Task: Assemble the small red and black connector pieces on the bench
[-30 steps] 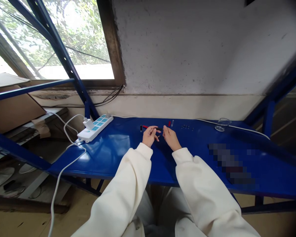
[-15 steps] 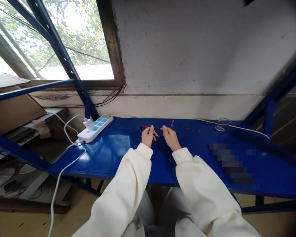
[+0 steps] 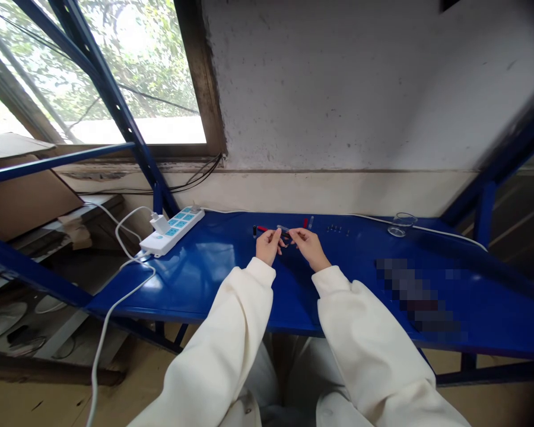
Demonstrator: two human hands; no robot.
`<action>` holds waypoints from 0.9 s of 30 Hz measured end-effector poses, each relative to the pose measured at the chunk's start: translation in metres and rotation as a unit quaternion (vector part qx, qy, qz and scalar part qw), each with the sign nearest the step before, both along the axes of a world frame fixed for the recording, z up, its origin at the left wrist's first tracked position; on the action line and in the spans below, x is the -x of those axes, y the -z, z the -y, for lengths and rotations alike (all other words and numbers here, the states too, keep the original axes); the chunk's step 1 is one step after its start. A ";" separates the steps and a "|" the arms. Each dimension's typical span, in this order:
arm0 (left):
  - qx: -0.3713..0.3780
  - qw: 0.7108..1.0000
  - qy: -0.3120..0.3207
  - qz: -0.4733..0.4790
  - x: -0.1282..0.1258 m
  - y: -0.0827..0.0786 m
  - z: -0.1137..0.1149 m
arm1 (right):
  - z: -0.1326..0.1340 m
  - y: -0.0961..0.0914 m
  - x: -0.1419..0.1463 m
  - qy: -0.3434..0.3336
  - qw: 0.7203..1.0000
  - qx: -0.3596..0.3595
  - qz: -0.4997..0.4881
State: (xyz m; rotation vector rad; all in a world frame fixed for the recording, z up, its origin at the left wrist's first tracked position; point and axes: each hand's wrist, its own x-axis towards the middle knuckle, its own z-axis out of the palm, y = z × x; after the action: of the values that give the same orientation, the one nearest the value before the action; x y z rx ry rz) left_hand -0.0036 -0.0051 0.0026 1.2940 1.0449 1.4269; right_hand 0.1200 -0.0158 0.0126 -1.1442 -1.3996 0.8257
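Note:
My left hand (image 3: 268, 245) is closed, its thumb and forefinger pinching a slim pen with a clear tube-like section (image 3: 282, 228). Opposite it, my right hand (image 3: 309, 248) pinches around the right part of the pen, fingertips close to the left ones. A dark stretch shows between the hands, but fingers cover much of it; whether it is one piece or two I cannot tell. Just beyond the left hand lie a red pen-like piece (image 3: 262, 228) and a small upright black piece (image 3: 254, 231). Behind the right hand are a short red piece (image 3: 305, 223) and a clear piece (image 3: 311, 222).
Several tiny parts (image 3: 336, 229) sit on the blue table (image 3: 213, 296), right of the hands. Farther right stands a clear round container (image 3: 397, 230). A white power strip (image 3: 173, 230) with a cable occupies the left end. A pixelated dark patch (image 3: 416, 296) covers the right side.
My right hand has come left and turned inward, closing the gap to my left hand. The long black stretch between them is now mostly covered, and a clear section shows above the fingers.

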 end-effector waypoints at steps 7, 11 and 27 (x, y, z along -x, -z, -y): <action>-0.039 0.998 -0.053 -0.018 0.002 0.005 -0.004 | 0.000 0.006 0.001 -0.080 0.994 -0.012 0.075; -0.069 0.995 -0.064 -0.032 0.002 0.005 -0.004 | -0.002 0.009 0.000 -0.088 0.991 -0.027 0.099; 0.007 0.994 0.084 -0.068 -0.001 0.005 0.001 | -0.017 0.006 -0.033 0.061 0.962 0.003 0.266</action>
State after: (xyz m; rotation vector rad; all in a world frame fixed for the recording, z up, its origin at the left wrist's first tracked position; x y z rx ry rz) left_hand -0.0028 -0.0061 -0.0023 1.4509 1.0079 1.2175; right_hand 0.1533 0.0008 0.0068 -1.5119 -1.7378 0.4452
